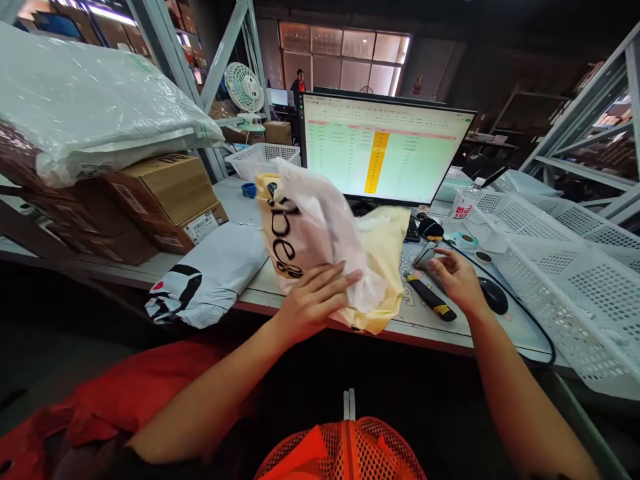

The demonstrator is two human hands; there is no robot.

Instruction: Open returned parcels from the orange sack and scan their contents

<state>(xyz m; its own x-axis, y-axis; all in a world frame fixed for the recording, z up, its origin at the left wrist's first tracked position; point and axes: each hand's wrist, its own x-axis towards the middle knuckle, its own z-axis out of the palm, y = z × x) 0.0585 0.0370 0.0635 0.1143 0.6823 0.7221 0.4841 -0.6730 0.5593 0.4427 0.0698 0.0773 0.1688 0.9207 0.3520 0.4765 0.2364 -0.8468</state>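
Observation:
My left hand (320, 300) grips a cream and white plastic mailing bag (285, 233) with black lettering, its fingers pressed across the front. The bag is crumpled and held up at the desk's front edge, partly blurred. On the right, my right hand (457, 277) has its fingers curled, thumb and forefinger closed at the end of a small grey object (425, 255) whose kind I cannot make out. Just below it lies a black and yellow utility knife (431, 297). A black mouse (493, 295) sits beside my right wrist.
A monitor (340, 153) showing a spreadsheet stands behind the bag. White plastic baskets (575, 280) fill the right side. Cardboard boxes (160, 190), a large white package (100, 100) and a white parcel (215, 273) occupy the left. A black cable (530, 317) crosses the desk.

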